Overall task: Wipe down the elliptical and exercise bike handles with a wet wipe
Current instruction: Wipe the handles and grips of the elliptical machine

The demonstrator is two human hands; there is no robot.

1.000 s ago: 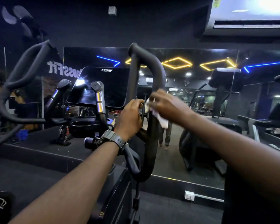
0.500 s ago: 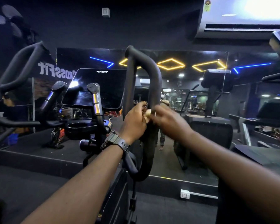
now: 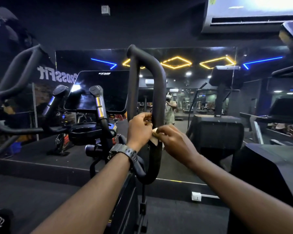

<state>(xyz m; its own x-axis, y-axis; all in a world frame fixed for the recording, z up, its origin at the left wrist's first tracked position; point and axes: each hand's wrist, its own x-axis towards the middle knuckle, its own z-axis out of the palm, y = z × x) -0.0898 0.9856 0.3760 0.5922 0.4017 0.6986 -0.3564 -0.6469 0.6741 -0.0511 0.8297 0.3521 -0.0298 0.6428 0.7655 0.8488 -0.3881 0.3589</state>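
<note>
Several handles are visible, and only one is being worked on. At the far left, the curved moving handle (image 3: 12, 81) of the elliptical stands untouched, and nothing shows whether it is already wiped. Next come the two short fixed grips with metal sensor bands (image 3: 99, 105) in front of the dark console screen (image 3: 98, 90); no hand is on them. In the middle, the left hand (image 3: 139, 127), with a black watch (image 3: 123, 152) on its wrist, has its fingers curled, the tips against the inner side of the looped right handle (image 3: 157, 92); whether they pinch an edge of the wipe I cannot tell. Just to the right, the right hand (image 3: 174, 141) pinches the wet wipe (image 3: 155, 135) and presses it on the lower part of this loop. I judge the task is somewhere in its middle: the upper bend and the bottom curve of this loop may still need a pass, and no exercise bike handle is near the hands. The mirror (image 3: 201, 102) behind shows more gym machines.
</note>
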